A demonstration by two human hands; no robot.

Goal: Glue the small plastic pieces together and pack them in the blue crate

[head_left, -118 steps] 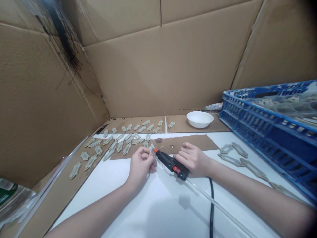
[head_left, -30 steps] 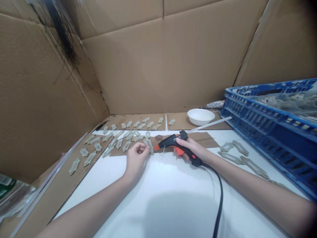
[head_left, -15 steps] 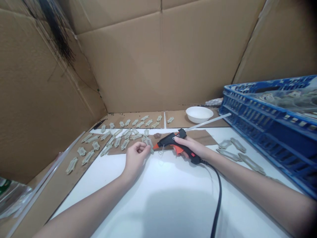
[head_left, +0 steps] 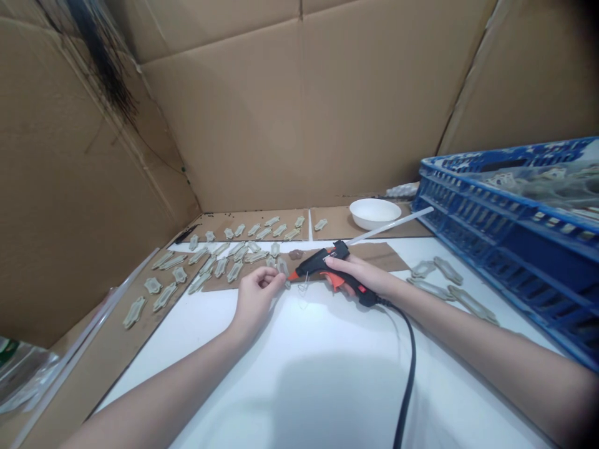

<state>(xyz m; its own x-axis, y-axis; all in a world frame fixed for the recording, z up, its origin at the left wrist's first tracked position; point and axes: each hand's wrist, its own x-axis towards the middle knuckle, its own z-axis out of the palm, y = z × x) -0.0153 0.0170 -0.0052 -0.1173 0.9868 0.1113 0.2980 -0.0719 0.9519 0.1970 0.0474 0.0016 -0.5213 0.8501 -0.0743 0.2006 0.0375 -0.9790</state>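
My right hand [head_left: 350, 274] is wrapped round a black and orange glue gun [head_left: 358, 288], with a long translucent glue stick [head_left: 397, 222] coming out of its back. The orange nozzle points left, right beside the fingertips of my left hand [head_left: 262, 290]. Those fingers are pinched on something small and pale at the nozzle tip, too small to make out. Just behind them, pale green frame-shaped pieces [head_left: 234, 270] lie on a brown cardboard strip [head_left: 327, 284]. A thin wire stand hangs below the gun's front.
At the right stands a blue plastic crate [head_left: 505, 249] holding bagged pieces. Larger pale frames [head_left: 473, 304] lie beside it. A white bowl [head_left: 375, 214] sits at the back. More pieces rest on cardboard at the left. The gun's black cable [head_left: 412, 368] runs toward the front edge.
The view has shifted slightly. The pale piece at my left fingertips shows less than before; both hands and the glue gun keep nearly the same pose.
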